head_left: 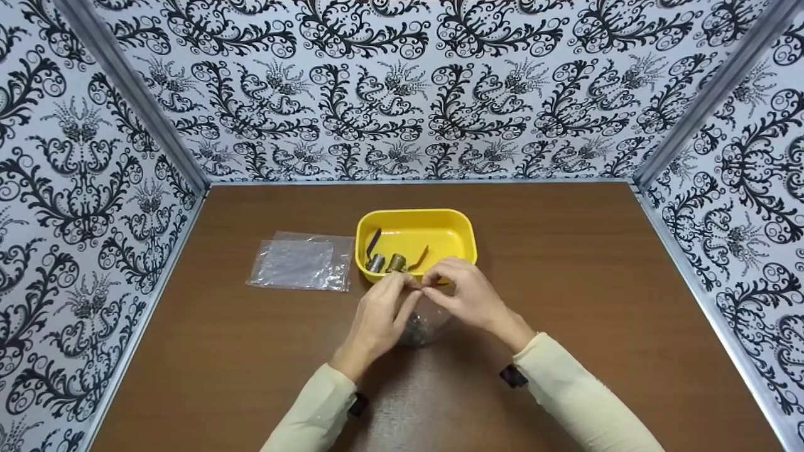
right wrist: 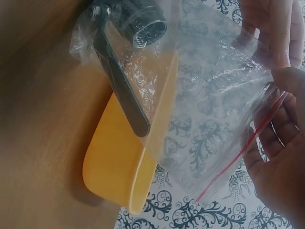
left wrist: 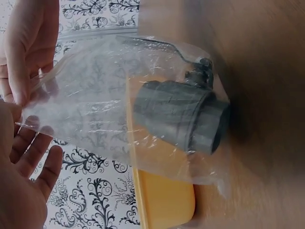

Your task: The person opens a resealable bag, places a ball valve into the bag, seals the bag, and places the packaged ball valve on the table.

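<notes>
A clear zip bag (left wrist: pixel 95 100) with a red strip (right wrist: pixel 238 155) along its mouth hangs in front of the yellow tub. Inside it is a grey metal ball valve (left wrist: pixel 171 112) with a long flat lever handle (right wrist: pixel 121 86), lying at the bottom of the bag. My left hand (head_left: pixel 380 314) pinches the bag's mouth between thumb and fingers. Right beside it, my right hand (head_left: pixel 468 295) pinches the same edge, the two hands' fingertips nearly meeting in the head view.
Behind the hands, a yellow plastic tub (head_left: pixel 433 216) holds a silver valve (head_left: pixel 375 262) with a dark handle and a brass-coloured valve (head_left: pixel 396 262). Flat clear bags (head_left: pixel 301 262) lie left of the tub on the brown table (head_left: pixel 565 263). Patterned panels (head_left: pixel 402 94) enclose the table.
</notes>
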A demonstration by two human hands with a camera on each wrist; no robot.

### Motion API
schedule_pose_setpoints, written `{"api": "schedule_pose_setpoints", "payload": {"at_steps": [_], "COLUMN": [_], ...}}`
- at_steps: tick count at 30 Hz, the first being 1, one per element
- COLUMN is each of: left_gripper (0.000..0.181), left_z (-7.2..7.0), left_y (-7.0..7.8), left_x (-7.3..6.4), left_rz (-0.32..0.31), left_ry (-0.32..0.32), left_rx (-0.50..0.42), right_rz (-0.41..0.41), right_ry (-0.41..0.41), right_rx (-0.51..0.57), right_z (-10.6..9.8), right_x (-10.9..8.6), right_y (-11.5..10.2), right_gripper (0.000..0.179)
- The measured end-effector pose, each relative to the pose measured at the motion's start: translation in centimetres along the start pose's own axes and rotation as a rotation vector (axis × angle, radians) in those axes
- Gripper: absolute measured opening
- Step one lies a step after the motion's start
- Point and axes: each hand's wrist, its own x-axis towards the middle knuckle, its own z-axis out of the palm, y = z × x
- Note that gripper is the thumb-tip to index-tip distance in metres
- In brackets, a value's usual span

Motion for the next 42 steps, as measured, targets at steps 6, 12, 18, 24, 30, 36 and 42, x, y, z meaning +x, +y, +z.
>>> {"api": "schedule_pose_setpoints", "payload": {"at_steps": [6, 12, 18, 24, 30, 36, 42], "left_gripper": [0.012, 0.007, 0.006, 0.005, 0.007, 0.007, 0.006], "left_z": [0.13, 0.27, 0.21, -0.06, -0.27, -0.21, -0.44], "left_y": [0.03, -0.01, 0.08, 0.02, -0.09, -0.18, 0.00], "left_x": [0.10, 0.09, 0.21, 0.47, 0.53, 0.51, 0.67], "left_rz": [-0.010, 0.036, 0.041, 0.019, 0.025, 0.047, 0.066], "left_ry": [0.035, 0.052, 0.040, 0.024, -0.002, 0.043, 0.077], "left_rx": [-0.039, -0.027, 0.018, 0.034, -0.005, -0.006, 0.002], "right_rz": [0.007, -0.009, -0.017, 0.009, 0.020, 0.016, -0.008], "right_ry": [-0.009, -0.013, -0.029, -0.028, -0.019, 0.004, 0.003], "right_rx": [0.041, 0.027, 0.016, 0.021, 0.033, 0.040, 0.047], "right_z": [0.27, 0.44, 0.25, 0.12, 0.28, 0.36, 0.23], "right_x": [-0.10, -0.22, -0.18, -0.28, -0.42, -0.34, -0.36], "right_y": [0.10, -0.04, -0.03, 0.39, 0.33, 0.14, -0.03], "right_gripper": [0.006, 0.006, 0.005, 0.007, 0.007, 0.004, 0.004]}}
